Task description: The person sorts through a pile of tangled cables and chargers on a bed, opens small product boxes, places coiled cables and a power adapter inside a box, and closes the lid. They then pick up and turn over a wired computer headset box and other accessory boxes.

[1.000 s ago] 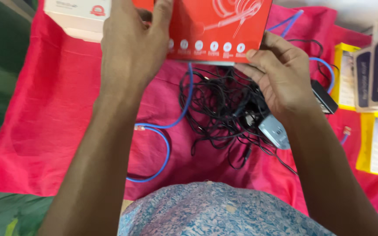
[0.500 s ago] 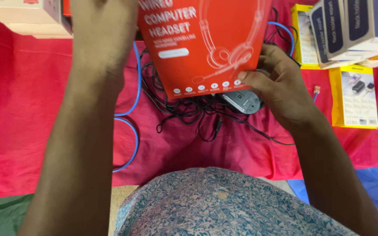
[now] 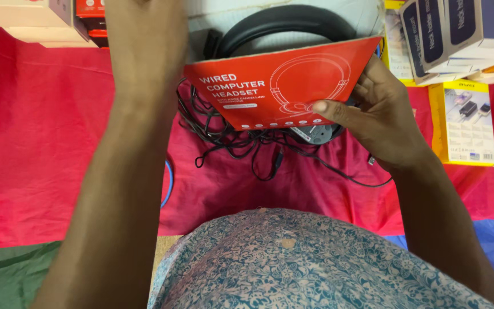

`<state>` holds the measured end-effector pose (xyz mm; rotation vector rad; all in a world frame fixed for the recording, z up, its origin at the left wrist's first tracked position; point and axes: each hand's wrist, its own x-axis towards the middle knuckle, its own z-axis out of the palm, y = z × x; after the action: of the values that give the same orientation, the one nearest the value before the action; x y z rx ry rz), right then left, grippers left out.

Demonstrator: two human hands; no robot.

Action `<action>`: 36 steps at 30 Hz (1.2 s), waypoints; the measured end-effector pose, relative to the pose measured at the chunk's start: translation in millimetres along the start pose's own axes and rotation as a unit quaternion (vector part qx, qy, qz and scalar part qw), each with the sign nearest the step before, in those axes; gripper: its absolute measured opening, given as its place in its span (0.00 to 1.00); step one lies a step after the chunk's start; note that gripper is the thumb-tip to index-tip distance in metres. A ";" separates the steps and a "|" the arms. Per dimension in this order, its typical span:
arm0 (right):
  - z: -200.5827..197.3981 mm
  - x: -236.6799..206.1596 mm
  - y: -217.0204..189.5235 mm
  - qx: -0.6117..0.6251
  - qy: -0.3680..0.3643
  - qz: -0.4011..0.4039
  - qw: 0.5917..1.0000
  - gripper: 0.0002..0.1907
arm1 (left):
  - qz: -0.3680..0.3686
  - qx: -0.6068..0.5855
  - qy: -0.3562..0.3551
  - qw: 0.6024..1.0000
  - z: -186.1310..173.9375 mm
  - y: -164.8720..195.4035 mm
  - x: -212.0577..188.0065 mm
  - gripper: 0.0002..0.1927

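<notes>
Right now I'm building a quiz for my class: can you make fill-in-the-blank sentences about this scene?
1. The right hand grips the red headset box by its ___ edge.
2. The cloth under the cables is ___.
3. The tangled cables are ___ in colour.

Missing words: right; red; black

Two hands were in view, a left hand point(image 3: 144, 51) and a right hand point(image 3: 381, 117), on one red box point(image 3: 278, 91). One black headset point(image 3: 284, 26) sat just behind the red box. One tangle of black cables point(image 3: 230, 134) lay beneath it. Right of the box lay one yellow package point(image 3: 467, 123).
</notes>
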<state>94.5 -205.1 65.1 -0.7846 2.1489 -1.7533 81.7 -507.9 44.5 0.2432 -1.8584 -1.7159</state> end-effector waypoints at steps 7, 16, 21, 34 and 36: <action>-5.7 14.2 -5.0 -0.044 0.000 -0.011 0.999 0.30 | 0.377 0.304 0.027 0.875 -2.4 36.9 1.9 0.14; -5.2 16.3 -7.6 -0.060 0.005 0.000 0.998 0.27 | 0.269 0.181 -0.247 0.913 -0.4 73.3 -5.7 0.09; -3.1 14.5 -9.1 -0.069 0.007 0.002 0.998 0.27 | 0.313 0.175 -0.307 0.882 -4.3 80.9 -0.2 0.11; 0.3 6.7 -18.2 -0.087 0.012 0.009 0.996 0.26 | 0.389 0.255 -0.280 0.840 -7.2 75.7 2.5 0.08; 1.1 5.5 -18.1 -0.099 0.015 0.006 0.995 0.26 | 0.389 0.257 -0.277 0.840 -7.9 73.0 1.7 0.07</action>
<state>94.9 -211.4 83.0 -0.7944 2.3693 -1.5708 103.1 -504.5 114.7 -0.7962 -2.3311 -0.7293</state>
